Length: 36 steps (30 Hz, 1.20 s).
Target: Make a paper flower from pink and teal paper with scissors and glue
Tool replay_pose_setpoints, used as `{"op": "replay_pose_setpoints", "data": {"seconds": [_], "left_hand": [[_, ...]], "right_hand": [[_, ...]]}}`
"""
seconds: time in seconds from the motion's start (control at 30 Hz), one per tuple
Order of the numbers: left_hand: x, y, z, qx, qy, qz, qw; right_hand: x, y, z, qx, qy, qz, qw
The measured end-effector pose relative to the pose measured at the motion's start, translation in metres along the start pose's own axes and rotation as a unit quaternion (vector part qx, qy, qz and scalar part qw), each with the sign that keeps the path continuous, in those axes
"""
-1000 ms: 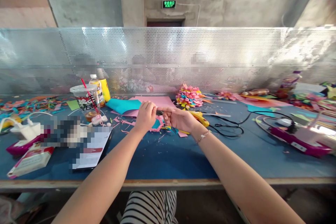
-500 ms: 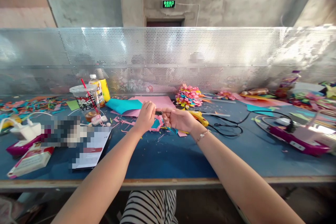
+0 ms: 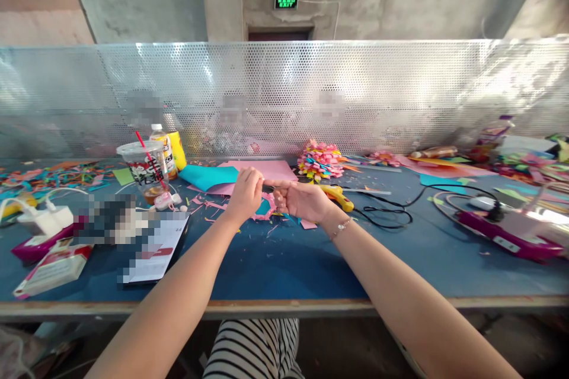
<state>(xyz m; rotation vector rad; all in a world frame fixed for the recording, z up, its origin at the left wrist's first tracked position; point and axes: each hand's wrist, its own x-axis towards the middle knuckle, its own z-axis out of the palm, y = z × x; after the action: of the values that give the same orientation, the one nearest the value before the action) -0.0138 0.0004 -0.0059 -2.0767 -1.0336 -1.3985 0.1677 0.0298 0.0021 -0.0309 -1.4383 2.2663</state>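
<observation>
While 2 hands pinch curly pink paper strip (image 3: 268,204), left hand (image 3: 245,194), right hand (image 3: 301,200)

Both hands (image 3: 275,195) have lifted slightly off the table (image 3: 275,260).

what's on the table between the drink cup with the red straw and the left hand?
In the head view, between the drink cup and the left hand lie a teal paper sheet, pink paper scraps and small white earbuds.
</observation>
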Motion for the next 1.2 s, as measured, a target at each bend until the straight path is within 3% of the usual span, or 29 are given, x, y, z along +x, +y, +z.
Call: {"op": "replay_pose_setpoints", "data": {"seconds": [0.3, 0.43, 0.6, 0.73, 0.8, 0.83, 0.93, 0.97, 1.03, 1.2], "left_hand": [[0.0, -0.005, -0.002, 0.005, -0.037, 0.006, 0.999], [0.0, -0.016, -0.003, 0.005, -0.018, -0.025, 1.0], [-0.006, -0.035, 0.006, -0.006, 0.007, -0.091, 0.996], [-0.011, -0.046, 0.013, -0.006, -0.017, -0.137, 0.99], [-0.014, -0.048, 0.015, -0.003, -0.058, -0.165, 0.985], [-0.015, -0.048, 0.015, -0.004, -0.091, -0.178, 0.98], [-0.019, -0.042, 0.017, -0.025, -0.216, -0.186, 0.958], [-0.019, -0.039, 0.017, -0.035, -0.249, -0.178, 0.951], [-0.02, -0.033, 0.018, -0.051, -0.285, -0.165, 0.943], [-0.021, -0.027, 0.019, -0.049, -0.312, -0.14, 0.939]], "right_hand": [[-0.002, -0.004, 0.004, -0.004, 0.058, 0.005, 0.998], [-0.005, -0.009, 0.004, -0.03, 0.098, -0.012, 0.995], [-0.011, -0.021, 0.002, -0.052, 0.152, -0.085, 0.983], [-0.014, -0.03, -0.011, -0.126, 0.218, -0.153, 0.956], [-0.013, -0.029, -0.022, -0.282, 0.274, -0.148, 0.907], [-0.012, -0.026, -0.027, -0.393, 0.299, -0.128, 0.86], [-0.007, -0.013, -0.038, -0.7, 0.296, 0.01, 0.65], [-0.005, -0.007, -0.039, -0.751, 0.269, 0.056, 0.601], [0.0, 0.002, -0.037, -0.793, 0.219, 0.107, 0.559], [0.005, 0.011, -0.032, -0.826, 0.188, 0.139, 0.513]]}}
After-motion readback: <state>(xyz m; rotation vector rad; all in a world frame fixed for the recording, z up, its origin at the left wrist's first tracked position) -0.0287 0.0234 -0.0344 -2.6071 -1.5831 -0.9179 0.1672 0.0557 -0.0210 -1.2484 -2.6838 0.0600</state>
